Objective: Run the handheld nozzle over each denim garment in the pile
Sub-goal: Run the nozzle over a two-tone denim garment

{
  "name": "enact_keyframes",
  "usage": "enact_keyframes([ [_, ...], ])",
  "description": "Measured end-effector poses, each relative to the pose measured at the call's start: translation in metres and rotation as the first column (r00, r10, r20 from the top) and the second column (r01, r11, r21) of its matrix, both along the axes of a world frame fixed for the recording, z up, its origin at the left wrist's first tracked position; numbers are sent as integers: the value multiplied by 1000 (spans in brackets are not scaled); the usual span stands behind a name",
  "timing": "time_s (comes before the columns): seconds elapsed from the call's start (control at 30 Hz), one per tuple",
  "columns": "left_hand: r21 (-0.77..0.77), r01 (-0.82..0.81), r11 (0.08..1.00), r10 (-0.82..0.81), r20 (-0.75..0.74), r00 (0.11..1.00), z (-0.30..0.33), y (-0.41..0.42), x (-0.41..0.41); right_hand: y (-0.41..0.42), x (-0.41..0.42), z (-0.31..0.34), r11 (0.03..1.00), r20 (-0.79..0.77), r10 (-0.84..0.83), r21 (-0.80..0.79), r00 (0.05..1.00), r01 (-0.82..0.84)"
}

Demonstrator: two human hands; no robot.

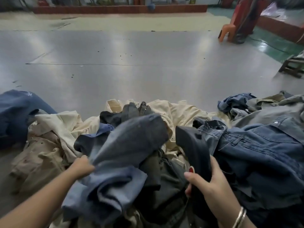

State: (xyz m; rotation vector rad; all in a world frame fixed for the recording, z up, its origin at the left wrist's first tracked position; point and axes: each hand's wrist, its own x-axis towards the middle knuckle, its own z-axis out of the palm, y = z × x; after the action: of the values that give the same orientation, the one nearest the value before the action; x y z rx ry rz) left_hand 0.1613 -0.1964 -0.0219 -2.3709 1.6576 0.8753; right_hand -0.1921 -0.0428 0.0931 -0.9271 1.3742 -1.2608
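While left hand [81, 165] grips denim garment [125, 145], right hand [208, 180] holds nozzle [193, 145].

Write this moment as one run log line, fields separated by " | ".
left hand: grips blue denim garment, lifted | right hand: holds black nozzle | nozzle: beside garment, contact unclear | pile: mixed denim and beige clothes

The light is soft and dim, falling from overhead — it leaves pale, streaky glare patches on the smooth grey floor [148, 63]. The heap of blue denim and cream cloth garments [164, 129] casts only faint shadows, and its folds stay murky. Motion blur smears the raised grey-blue denim piece [131, 139]. Wide-angle distortion bends the edges — the orange plastic chair [227, 32] leans, and the far background is hazy.
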Motion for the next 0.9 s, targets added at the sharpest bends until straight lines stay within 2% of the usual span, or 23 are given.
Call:
enact_keyframes([
  [0.03, -52, 13, 999, -8, 94, 996, -10, 4, -7, -1, 2, -3, 1000, 6, 12, 16, 1000, -12],
  [0.07, -188, 70, 980, -42, 151, 988, -16, 5, -19, -2, 4, -5, 999, 3, 25, 29, 1000, -25],
  [0.13, -459, 298, 837, -234, 192, 953, -19, -1, -58, -5, 8, -9, 997, -24, 47, 55, 999, -46],
  [0.17, -538, 385, 750, -327, 204, 923, -21, -6, -78, -6, 9, -12, 996, -44, 55, 67, 998, -52],
  [0.2, -541, 462, 702, -407, 228, 885, -22, -11, -97, -8, 11, -14, 995, -70, 66, 80, 995, -60],
  [0.27, -422, 569, 706, -484, 299, 822, -35, -20, -125, -11, 12, -18, 990, -120, 90, 116, 989, -76],
  [0.37, -207, 575, 792, -460, 417, 784, -65, -30, -134, -15, 11, -23, 981, -133, 111, 170, 985, -88],
  [0.43, -134, 542, 830, -434, 456, 777, -77, -35, -128, -18, 8, -26, 977, -146, 111, 200, 983, -81],
  [0.5, -143, 553, 821, -430, 482, 763, -83, -41, -120, -19, 6, -29, 972, -137, 118, 218, 983, -86],
  [0.6, -200, 639, 743, -553, 354, 754, -83, -45, -115, -20, 8, -29, 970, -147, 125, 226, 981, -89],
  [0.63, -149, 674, 724, -626, 268, 732, -82, -43, -113, -20, 9, -29, 969, -150, 137, 226, 979, -101],
  [0.7, 57, 747, 662, -748, 113, 654, -77, -38, -111, -20, 10, -31, 964, -158, 168, 231, 973, -129],
  [0.73, 157, 739, 655, -752, 36, 658, -73, -36, -113, -19, 11, -31, 961, -161, 180, 241, 970, -139],
  [0.77, 203, 694, 691, -702, -38, 711, -69, -34, -116, -18, 11, -32, 958, -166, 186, 251, 968, -141],
  [0.8, 163, 619, 769, -610, -104, 785, -66, -33, -121, -16, 12, -32, 954, -173, 197, 261, 965, -148],
  [0.87, -128, 334, 934, -350, -138, 926, -63, -38, -135, -12, 16, -31, 948, -183, 225, 270, 957, -172],
  [0.9, -248, 158, 956, -197, -141, 970, -63, -42, -143, -11, 18, -31, 950, -189, 224, 263, 956, -171],
])
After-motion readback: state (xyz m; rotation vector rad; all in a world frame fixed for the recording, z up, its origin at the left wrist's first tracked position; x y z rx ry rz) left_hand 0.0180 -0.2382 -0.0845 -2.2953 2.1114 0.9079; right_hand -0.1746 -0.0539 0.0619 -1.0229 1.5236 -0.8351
